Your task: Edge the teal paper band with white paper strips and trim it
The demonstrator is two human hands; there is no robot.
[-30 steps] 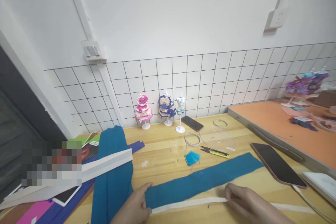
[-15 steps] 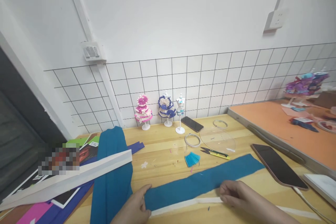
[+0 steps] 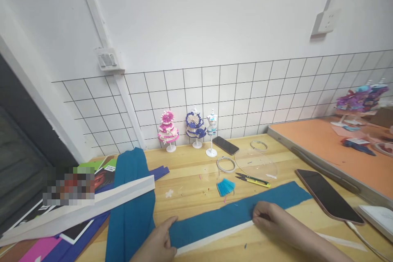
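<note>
A long blue strip of crepe paper or cloth [image 3: 227,221] lies slantwise on the table. A narrow white tape [image 3: 215,235] runs along its near edge. My left hand [image 3: 156,242] holds down the strip's left end, forefinger on the upper corner and thumb at the lower corner by the tape. Toward the strip's right part, my right hand [image 3: 270,217] is closed in a pinch on the white tape at the near edge. The tape's loose tail [image 3: 340,240] comes out beyond my right wrist. My right fingertips are partly hidden.
Yellow thread snips [image 3: 256,181], a pleated blue fan [image 3: 225,187] and a wire coil [image 3: 226,164] lie beyond the strip. Small decorated dress stands [image 3: 168,131] line the wall. A phone [image 3: 328,194] is at right; folded blue material [image 3: 132,204] and a white folded strip [image 3: 92,208] lie left.
My right hand has moved slightly up and left, bringing the white tape straight against the strip's near edge. The tape's tail shifted left. My left hand stayed in place.
</note>
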